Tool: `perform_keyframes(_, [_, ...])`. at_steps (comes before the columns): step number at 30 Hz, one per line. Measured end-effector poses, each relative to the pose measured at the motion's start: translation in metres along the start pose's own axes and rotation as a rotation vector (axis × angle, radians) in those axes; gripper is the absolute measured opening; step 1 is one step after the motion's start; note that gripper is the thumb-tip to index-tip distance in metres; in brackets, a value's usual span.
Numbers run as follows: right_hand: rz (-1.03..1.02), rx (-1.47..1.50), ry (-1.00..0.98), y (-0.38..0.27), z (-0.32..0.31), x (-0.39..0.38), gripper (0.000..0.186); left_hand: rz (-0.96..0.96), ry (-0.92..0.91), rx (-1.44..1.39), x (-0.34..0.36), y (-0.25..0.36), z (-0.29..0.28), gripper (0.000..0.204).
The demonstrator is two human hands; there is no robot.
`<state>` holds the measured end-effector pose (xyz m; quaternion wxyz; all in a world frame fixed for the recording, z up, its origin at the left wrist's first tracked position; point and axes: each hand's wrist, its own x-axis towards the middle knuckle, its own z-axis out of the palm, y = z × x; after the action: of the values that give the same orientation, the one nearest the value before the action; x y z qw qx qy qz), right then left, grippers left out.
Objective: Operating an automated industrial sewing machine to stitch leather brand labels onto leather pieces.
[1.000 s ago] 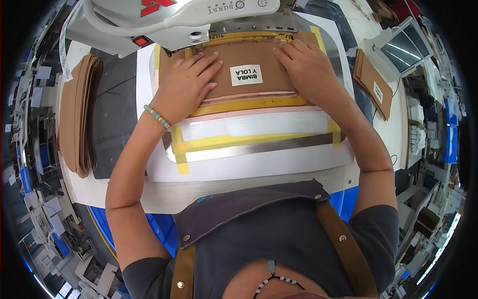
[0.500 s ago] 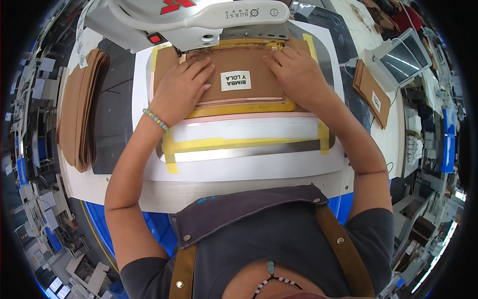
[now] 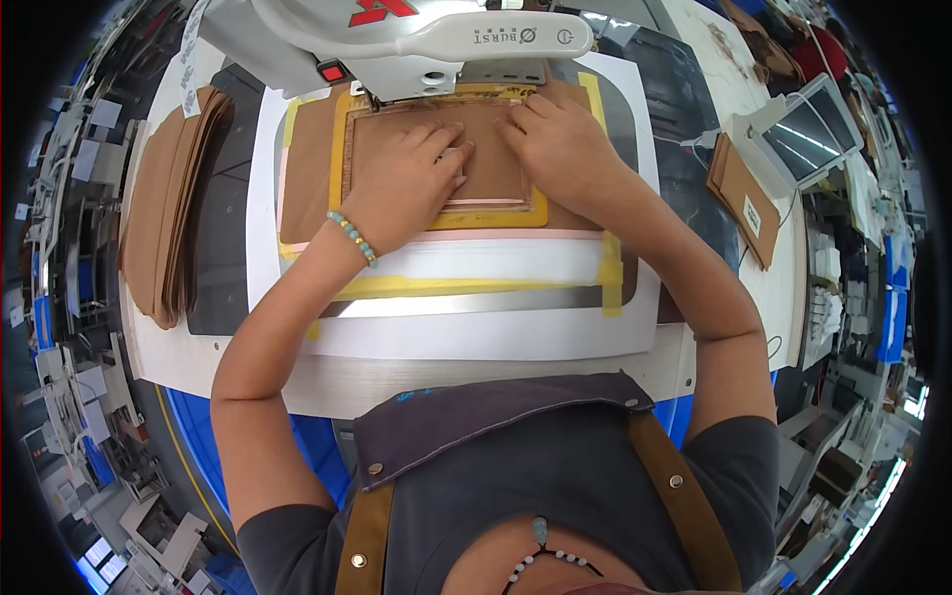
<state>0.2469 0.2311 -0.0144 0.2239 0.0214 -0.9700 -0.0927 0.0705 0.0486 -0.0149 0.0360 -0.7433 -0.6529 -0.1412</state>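
The brown panel (image 3: 495, 177) lies inside the yellow frame (image 3: 486, 220), just in front of the grey-white machine (image 3: 416, 55). On it rests the left hand (image 3: 409, 183), back upward, its grip relaxed and apparently closed on nothing. The right hand (image 3: 563, 151) has its fingertips by the frame's far right corner; whether that grip pinches anything cannot be told. Good work here probably means smoothing with light, even pressure (a lifted edge could spoil the alignment) and keeping fingertips clear of the machine. Farther out, a white sheet (image 3: 496, 342) covers part of the surface (image 3: 416, 375), with stacked brown pieces (image 3: 164, 223) at the left.
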Motion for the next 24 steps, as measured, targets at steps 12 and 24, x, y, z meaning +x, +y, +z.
perform_keyframes(12, [-0.042, 0.02, -0.055, -0.021, -0.004, 0.036, 0.013, -0.027, 0.004, -0.046, -0.017, -0.005, -0.015, 0.038])
perform_keyframes(24, [-0.081, 0.025, -0.075, -0.042, 0.011, 0.053, 0.018, -0.056, 0.069, -0.06, -0.031, -0.033, -0.013, 0.04])
